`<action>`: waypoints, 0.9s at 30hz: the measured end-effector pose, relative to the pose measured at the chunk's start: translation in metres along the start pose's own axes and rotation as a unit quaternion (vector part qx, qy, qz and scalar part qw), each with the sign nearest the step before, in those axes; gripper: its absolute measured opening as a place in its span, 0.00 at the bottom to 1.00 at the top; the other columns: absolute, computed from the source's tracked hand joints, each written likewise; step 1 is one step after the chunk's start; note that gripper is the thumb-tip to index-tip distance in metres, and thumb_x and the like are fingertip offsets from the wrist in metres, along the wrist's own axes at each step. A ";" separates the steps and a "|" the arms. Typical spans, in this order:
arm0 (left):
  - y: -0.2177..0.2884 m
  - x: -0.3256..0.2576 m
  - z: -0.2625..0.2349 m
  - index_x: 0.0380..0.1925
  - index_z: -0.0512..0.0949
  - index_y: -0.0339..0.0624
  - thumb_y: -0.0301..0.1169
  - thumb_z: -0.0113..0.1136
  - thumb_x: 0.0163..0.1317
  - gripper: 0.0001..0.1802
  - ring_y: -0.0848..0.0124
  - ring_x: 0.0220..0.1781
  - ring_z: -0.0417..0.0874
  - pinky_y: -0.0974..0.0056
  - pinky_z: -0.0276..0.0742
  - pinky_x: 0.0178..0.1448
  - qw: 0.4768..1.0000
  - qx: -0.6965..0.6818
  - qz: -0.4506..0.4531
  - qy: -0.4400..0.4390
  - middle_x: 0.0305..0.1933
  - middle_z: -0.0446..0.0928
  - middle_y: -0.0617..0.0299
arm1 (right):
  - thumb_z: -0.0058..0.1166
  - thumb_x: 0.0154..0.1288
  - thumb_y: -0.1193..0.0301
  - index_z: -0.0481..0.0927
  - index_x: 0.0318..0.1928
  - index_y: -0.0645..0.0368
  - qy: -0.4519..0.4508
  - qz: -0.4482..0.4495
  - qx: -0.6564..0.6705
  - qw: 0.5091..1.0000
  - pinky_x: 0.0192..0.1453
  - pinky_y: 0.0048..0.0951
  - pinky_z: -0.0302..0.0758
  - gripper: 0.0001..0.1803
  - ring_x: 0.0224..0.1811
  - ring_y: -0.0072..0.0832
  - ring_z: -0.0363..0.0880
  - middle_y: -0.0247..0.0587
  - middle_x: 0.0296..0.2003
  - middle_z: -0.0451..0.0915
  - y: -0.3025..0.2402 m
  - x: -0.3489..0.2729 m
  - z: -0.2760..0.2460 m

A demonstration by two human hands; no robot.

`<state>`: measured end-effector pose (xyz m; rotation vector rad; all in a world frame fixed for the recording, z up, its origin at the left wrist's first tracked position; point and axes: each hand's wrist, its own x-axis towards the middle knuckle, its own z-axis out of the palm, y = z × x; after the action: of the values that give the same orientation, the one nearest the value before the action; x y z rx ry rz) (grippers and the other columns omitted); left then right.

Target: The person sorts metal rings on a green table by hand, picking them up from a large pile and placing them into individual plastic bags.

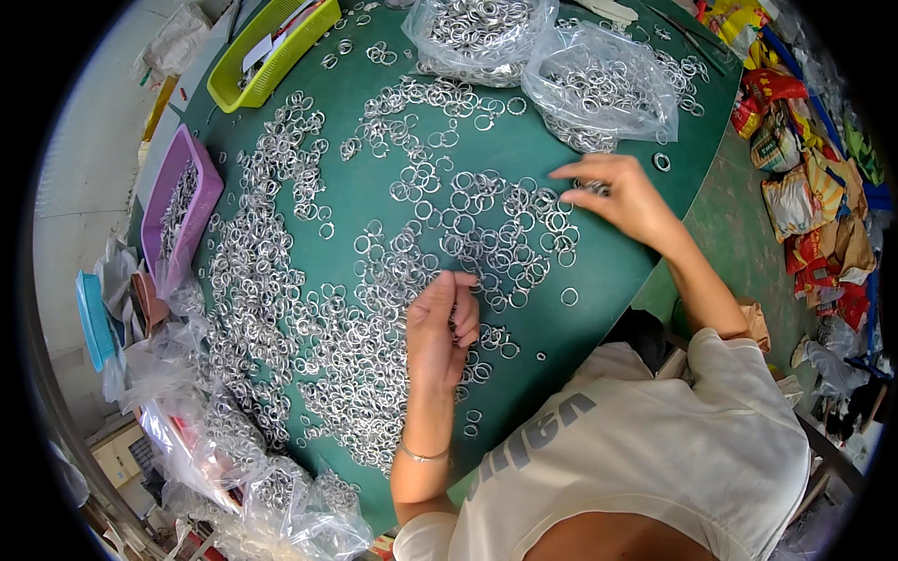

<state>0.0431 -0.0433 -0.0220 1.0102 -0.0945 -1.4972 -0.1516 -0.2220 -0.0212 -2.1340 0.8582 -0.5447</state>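
Note:
Many silver metal rings [360, 397] lie in loose heaps over the green tabletop [379, 182]. My left hand [443, 327] is above the near heap with its fingers curled in. What it pinches, if anything, is hidden by the fingers. To the right, my right hand [617, 196] is at the edge of a looser spread of rings [486, 220]. Its thumb and forefinger stand apart at the tips, and a small cluster of rings [593, 188] shows within the curl of the hand.
Two clear plastic bags of rings [603, 84] stand at the far side. A yellow-green basket [271, 56] and a purple basket [201, 210] line the left edge. More clear plastic [178, 374] crowds the near left. Colourful packets [795, 196] are heaped beyond the right edge.

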 end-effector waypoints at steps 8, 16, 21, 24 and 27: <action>-0.005 0.006 0.009 0.40 0.73 0.34 0.33 0.46 0.65 0.12 0.83 0.18 0.58 0.79 0.49 0.18 0.993 0.105 0.025 0.039 0.18 0.60 0.71 | 0.56 0.52 0.72 0.78 0.35 0.58 0.072 0.008 -0.181 0.981 0.31 0.36 0.71 0.08 0.27 0.41 0.75 0.41 0.29 0.77 0.007 -0.006 0.002; 0.004 0.049 0.037 0.41 0.75 0.39 0.33 0.52 0.61 0.12 0.77 0.14 0.63 0.71 0.59 0.18 0.805 0.549 0.226 0.019 0.13 0.64 0.67 | 0.55 0.52 0.70 0.77 0.33 0.57 0.038 -0.045 -0.212 0.976 0.28 0.39 0.71 0.07 0.27 0.43 0.75 0.40 0.28 0.75 -0.003 0.013 0.025; 0.005 0.082 0.045 0.37 0.76 0.44 0.36 0.57 0.56 0.11 0.59 0.21 0.78 0.59 0.71 0.25 0.542 0.777 0.316 0.058 0.17 0.74 0.53 | 0.55 0.51 0.71 0.76 0.31 0.58 0.100 0.011 -0.249 0.963 0.27 0.39 0.71 0.06 0.27 0.43 0.76 0.41 0.28 0.75 0.002 0.013 0.019; 0.004 0.085 0.034 0.35 0.76 0.44 0.36 0.58 0.55 0.11 0.55 0.23 0.78 0.57 0.72 0.26 0.522 0.793 0.301 0.088 0.19 0.76 0.53 | 0.55 0.51 0.72 0.76 0.37 0.55 0.084 -0.030 -0.222 0.971 0.27 0.39 0.71 0.10 0.26 0.42 0.76 0.39 0.28 0.75 0.003 0.009 0.017; 0.003 0.078 0.030 0.35 0.76 0.44 0.36 0.58 0.54 0.11 0.57 0.22 0.78 0.57 0.72 0.26 0.543 0.782 0.289 0.103 0.19 0.76 0.54 | 0.55 0.51 0.72 0.77 0.36 0.55 0.038 -0.059 -0.222 0.972 0.27 0.39 0.70 0.09 0.26 0.42 0.75 0.40 0.27 0.74 0.005 0.014 0.022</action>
<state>0.0385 -0.1240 -0.0427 2.1890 -1.6744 -0.2739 -0.1305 -0.2237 -0.0372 -2.5991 0.9698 -0.5354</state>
